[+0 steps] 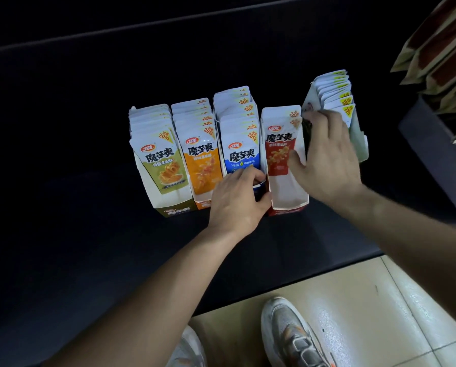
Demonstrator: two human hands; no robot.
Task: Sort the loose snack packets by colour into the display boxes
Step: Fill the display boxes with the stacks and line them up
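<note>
Standing on the pale tiled floor [380, 300], a pair of worn grey shoes [293, 337] shows at the near edge, just before the dark bench [62, 207]. Both bare forearms reach forward over it.

The left hand [237, 200] has its grip closed on the front wall of the blue box [260, 190]: fingers curl over the lip towards the foremost blue packets [241, 157], and the thumb lies in the gap beside the red box [287, 211]. This hand hides most of the blue box's front.

The right hand [327, 160] grips a bundle of dark green packets [307, 133], of which only an edge shows; its thumb rests on the face of the red packets [281, 147], only a few of which stand in their box. The hand covers the gap between the red box and the pale green box [360, 144], which stands further right, turned at an angle, with packets upright inside.

To the left, the olive box [173, 211] and orange box [203, 204] stand touching in the same row, both full of upright packets.

Far right, brown and gold bags [438, 49] are stacked above a grey shelf [433, 154].
</note>
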